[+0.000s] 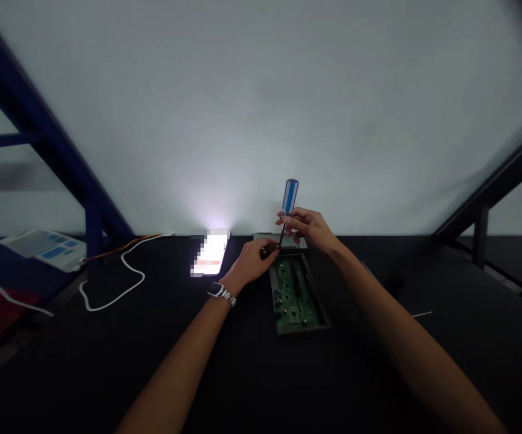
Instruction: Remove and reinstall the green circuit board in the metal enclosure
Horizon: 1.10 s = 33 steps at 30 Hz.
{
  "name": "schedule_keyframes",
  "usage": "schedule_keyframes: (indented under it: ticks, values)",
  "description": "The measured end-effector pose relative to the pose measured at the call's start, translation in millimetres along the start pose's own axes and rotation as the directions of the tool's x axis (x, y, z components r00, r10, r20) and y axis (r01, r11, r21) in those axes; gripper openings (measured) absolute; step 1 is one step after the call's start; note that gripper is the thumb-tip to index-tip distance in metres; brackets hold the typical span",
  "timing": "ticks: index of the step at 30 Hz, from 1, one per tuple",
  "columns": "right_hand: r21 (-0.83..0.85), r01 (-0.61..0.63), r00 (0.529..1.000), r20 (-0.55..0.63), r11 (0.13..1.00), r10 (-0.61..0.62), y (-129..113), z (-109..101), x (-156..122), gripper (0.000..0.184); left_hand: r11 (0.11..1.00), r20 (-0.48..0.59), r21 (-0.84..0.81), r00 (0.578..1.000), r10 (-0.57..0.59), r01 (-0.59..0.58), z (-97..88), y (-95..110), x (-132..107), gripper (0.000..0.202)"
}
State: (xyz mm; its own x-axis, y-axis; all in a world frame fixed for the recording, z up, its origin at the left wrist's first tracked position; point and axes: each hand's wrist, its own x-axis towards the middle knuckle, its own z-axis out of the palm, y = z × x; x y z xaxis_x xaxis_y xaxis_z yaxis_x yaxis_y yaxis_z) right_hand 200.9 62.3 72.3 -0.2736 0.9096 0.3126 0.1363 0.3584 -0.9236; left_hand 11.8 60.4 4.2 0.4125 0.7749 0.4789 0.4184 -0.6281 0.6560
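A screwdriver (290, 196) with a clear and blue handle stands nearly upright, its shaft pointing down at the far left corner of a dark case. My right hand (308, 228) grips it with the fingertips just below the handle. Inside the case (317, 295) lies a green circuit board (295, 295). My left hand (254, 259), with a watch and a bracelet on its wrist, is closed at that same far corner, thumb and fingers around the screwdriver's tip. What those fingers pinch is hidden, and so is the tip itself.
Left of my hand a lit phone (211, 253) leans near the wall. A white cable (141, 277) winds across the black table, by printed sheets (46, 248). Behind the case lies a pale flat piece (261, 236). Blue and dark metal supports (57, 138) flank the table.
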Motion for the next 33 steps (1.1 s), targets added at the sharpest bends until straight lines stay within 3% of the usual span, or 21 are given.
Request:
schedule_keyframes:
  ticks: [7,14,21,28,33]
  values:
    - [0.188,-0.018,1.0,-0.013,0.982,0.021,8,1,4,0.029,0.973,0.153,0.224,0.988,0.027,-0.061,-4.9,-15,1,0.016]
    - [0.213,-0.052,0.996,-0.061,0.976,0.067,7,4,6,0.031,0.969,0.118,0.243,0.993,0.01,-0.039,-0.6,-15,1,0.015]
    - [0.196,0.031,0.993,-0.12,0.98,-0.008,3,15,3,0.04,0.966,0.09,0.257,0.996,0.019,-0.041,-0.7,-12,-2,0.015]
    - [0.234,0.042,0.988,-0.152,0.971,-0.006,3,19,3,0.043,0.971,0.09,0.236,0.996,0.003,-0.024,1.0,-11,-3,0.014]
    - [0.214,0.049,0.984,-0.179,0.976,-0.01,5,17,3,0.043,0.966,0.056,0.26,0.998,-0.007,-0.008,-3.0,1,-5,0.015]
